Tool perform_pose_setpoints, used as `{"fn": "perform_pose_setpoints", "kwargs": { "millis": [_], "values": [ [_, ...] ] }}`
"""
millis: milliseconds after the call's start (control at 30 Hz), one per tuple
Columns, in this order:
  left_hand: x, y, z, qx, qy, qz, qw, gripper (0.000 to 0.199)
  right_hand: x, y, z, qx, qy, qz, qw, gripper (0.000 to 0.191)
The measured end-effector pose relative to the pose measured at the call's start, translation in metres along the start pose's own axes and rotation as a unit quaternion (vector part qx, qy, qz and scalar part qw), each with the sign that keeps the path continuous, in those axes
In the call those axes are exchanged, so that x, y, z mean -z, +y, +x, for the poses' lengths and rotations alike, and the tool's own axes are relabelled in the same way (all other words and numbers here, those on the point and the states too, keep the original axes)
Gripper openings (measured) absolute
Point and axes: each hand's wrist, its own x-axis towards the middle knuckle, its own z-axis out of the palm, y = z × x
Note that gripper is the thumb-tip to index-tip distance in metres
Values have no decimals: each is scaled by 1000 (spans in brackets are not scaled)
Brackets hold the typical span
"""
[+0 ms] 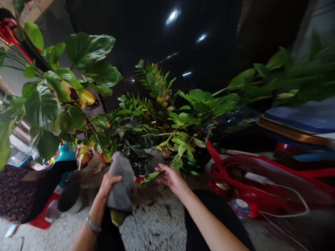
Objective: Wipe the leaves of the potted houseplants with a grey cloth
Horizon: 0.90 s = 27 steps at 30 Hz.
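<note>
My left hand (107, 186) is closed around a grey cloth (120, 181), which hangs down from it, slightly blurred. A yellow-green patch shows just below the cloth; I cannot tell what it belongs to. My right hand (171, 179) reaches forward with its fingers apart, close beside a light green leaf (150, 177) low on the plants. Whether the fingertips touch that leaf is not clear. In front of both hands stand leafy green plants (183, 136), and a larger plant (43, 108) with yellowed, browned leaves rises at the left.
On the right lies a red basket (235, 195) with a white cable (303, 202). Blue stacked items (295, 118) are behind it. To the left are a dark pot (69, 198), a red stool (44, 216) and another person (18, 191). Soil bits lie on the concrete floor (154, 226).
</note>
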Motion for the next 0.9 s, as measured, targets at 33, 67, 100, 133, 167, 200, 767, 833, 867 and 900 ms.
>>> {"fn": "perform_pose_setpoints", "kwargs": {
  "millis": [33,67,100,133,167,200,767,833,867,900],
  "values": [
    [1,-10,-10,16,-32,-2,999,51,1,-1,0,0,-1,-2,1000,17],
    [2,-14,-22,23,-53,-9,998,52,2,-2,-1,-3,-4,-2,1000,16],
    [4,-12,-32,20,-60,-20,998,53,3,-3,-2,-6,-8,-2,1000,15],
    [6,-3,-40,7,-53,-34,998,55,4,-5,-3,-10,-11,-3,1000,13],
    [8,10,-46,-17,-35,-52,998,57,3,-7,-4,-15,-13,-3,1000,12],
    [9,27,-47,-50,-9,-71,996,59,3,-8,-5,-18,-14,-4,1000,10],
    [-17,40,-41,-98,-130,-21,986,57,3,-15,-12,-15,-19,3,1000,12],
    [-26,71,-33,-155,-69,-57,984,60,1,-16,-12,-15,-10,0,1000,11],
    [-34,81,-25,-172,-38,-67,982,59,-1,-17,-13,-17,-6,1,1000,11],
    [-42,87,-16,-179,-16,-65,982,57,-3,-17,-13,-20,-4,2,1000,10]
  ]
}}
